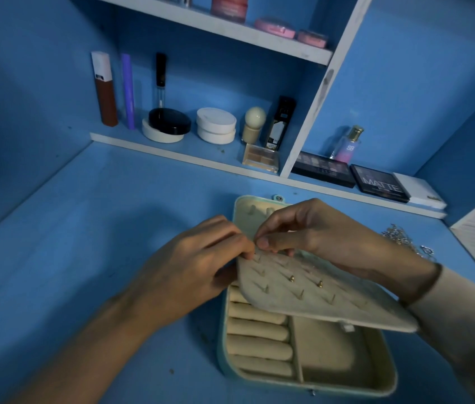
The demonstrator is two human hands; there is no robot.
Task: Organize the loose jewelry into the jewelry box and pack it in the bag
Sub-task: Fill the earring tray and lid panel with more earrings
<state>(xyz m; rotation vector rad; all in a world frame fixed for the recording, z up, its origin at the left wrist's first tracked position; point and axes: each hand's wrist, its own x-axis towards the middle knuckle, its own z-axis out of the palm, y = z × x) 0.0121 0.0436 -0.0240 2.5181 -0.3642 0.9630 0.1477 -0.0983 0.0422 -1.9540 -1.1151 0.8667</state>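
Left hand [201,266]: centre-left, fingers curled, pinching the earring panel [318,298] at its upper left corner.
Right hand [312,228]: centre, thumb and curled fingers pinching the panel's top edge.
Jewelry box [332,354]: lower centre-right, open, panel tilted above it.
Chains [399,233]: right edge, loose.

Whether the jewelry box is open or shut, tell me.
Open: the jewelry box lid lies back, with ring rolls and earring panel exposed.

On the lower shelf [172,154] a brown tube [105,91], a purple tube [128,88], a black compact [169,121] and white jars [216,125] are seen. A perfume bottle [347,144] is placed behind two dark palettes [322,169], near a white box [418,191]. Pink compacts [274,27] are kept on the upper shelf [230,32].
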